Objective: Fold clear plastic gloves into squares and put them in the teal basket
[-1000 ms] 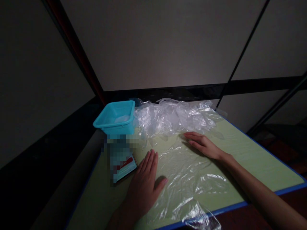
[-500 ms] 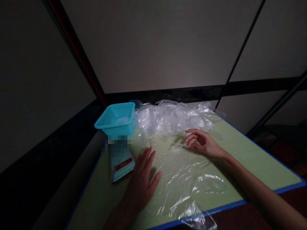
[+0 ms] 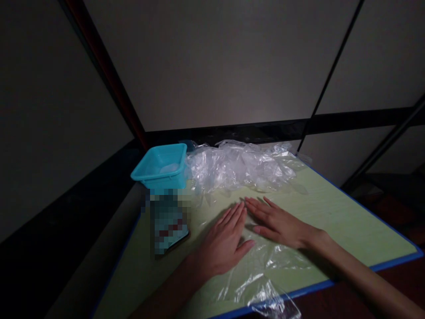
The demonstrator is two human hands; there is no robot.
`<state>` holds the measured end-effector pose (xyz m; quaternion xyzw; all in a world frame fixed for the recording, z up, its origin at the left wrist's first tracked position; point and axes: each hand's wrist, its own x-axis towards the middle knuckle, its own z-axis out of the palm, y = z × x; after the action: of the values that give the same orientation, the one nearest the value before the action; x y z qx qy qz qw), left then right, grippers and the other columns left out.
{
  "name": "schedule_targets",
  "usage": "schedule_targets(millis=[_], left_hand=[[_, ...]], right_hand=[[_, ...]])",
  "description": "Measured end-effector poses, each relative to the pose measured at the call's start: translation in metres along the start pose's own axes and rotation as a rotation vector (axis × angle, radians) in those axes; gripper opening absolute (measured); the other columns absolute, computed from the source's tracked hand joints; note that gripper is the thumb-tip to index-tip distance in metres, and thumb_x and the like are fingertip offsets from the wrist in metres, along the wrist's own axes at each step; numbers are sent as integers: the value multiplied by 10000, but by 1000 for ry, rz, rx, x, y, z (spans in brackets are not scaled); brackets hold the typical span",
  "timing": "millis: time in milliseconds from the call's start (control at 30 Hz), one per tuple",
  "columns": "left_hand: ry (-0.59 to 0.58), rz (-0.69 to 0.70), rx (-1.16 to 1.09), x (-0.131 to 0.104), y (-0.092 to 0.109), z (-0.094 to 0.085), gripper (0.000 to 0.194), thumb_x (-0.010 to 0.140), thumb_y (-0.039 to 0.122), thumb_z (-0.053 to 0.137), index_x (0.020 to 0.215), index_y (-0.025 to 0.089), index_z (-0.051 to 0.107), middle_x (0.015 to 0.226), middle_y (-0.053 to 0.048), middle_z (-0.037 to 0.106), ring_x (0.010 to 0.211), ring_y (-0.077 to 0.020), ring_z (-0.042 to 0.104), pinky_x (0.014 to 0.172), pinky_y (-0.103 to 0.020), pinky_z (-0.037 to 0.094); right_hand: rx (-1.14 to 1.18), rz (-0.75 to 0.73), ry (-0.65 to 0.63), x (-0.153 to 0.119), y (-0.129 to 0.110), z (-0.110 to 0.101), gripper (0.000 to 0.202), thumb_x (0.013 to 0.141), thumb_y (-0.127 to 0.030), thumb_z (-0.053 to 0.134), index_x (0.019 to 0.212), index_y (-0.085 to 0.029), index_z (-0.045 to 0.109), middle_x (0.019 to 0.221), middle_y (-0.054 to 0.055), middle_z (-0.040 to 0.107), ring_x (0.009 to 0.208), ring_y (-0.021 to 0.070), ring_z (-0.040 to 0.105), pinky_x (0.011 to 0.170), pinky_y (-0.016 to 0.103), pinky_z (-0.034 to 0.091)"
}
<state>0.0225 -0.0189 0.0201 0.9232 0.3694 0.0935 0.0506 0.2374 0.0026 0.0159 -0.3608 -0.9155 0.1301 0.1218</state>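
A clear plastic bag [image 3: 245, 274] lies spread on the table, its near end hanging over the front edge. My left hand [image 3: 222, 241] rests flat on it, fingers stretched out together and thumb apart. Palm down beside it, my right hand [image 3: 277, 221] also lies on the plastic with its fingers extended. The fingertips of both hands nearly meet near the bag's far end. Neither hand grips anything. The part of the bag beneath the palms is hidden.
A heap of crumpled clear plastic bags [image 3: 239, 166] lies at the back of the light green table [image 3: 341, 230]. Left of it stands a turquoise basket [image 3: 162, 166] with something whitish inside. A phone [image 3: 171, 226], partly pixelated, sits in front of the basket. Cabinet panels [image 3: 226, 66] rise behind.
My left hand has moved right across the plastic. My right hand has come down from above the table, its curled fingers straightening to lie flat beside the left.
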Motion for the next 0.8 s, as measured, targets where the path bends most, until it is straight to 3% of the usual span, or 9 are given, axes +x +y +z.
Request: schedule_targets(millis=[233, 400, 600, 800], left_hand=[[-53, -6, -19, 6, -1, 13, 737, 890, 590, 283, 1382, 43, 232, 1460, -179, 214, 1352, -244, 159, 1084, -395, 254], [-89, 19, 15, 4, 0, 14, 705, 895, 557, 320, 1389, 62, 232, 1477, -161, 170, 1359, -255, 112, 1096, -408, 200], [-33, 29, -11, 3, -2, 17, 641, 893, 557, 339, 1382, 148, 270, 1481, -108, 205, 1362, -242, 128, 1087, -422, 218], [-53, 25, -18, 4, -2, 15, 625, 892, 542, 364, 1383, 164, 278, 1483, -95, 210, 1364, -244, 130, 1089, -419, 213]], right_hand=[[-139, -5, -6, -20, -17, 13, 708, 906, -502, 357, 1443, -158, 48, 1474, 138, 108, 1345, 279, 148, 1087, 529, 117], [-121, -4, -63, -34, -25, 10, 740, 900, -500, 373, 1437, -151, 2, 1476, 129, 92, 1346, 272, 139, 1089, 526, 129], [-125, -12, -32, -43, -25, 18, 797, 869, -525, 424, 1434, -150, 5, 1476, 123, 104, 1342, 284, 147, 1087, 541, 136], [-138, -1, -21, -44, -26, 21, 811, 867, -534, 422, 1436, -148, -8, 1477, 125, 104, 1347, 281, 134, 1087, 545, 112]])
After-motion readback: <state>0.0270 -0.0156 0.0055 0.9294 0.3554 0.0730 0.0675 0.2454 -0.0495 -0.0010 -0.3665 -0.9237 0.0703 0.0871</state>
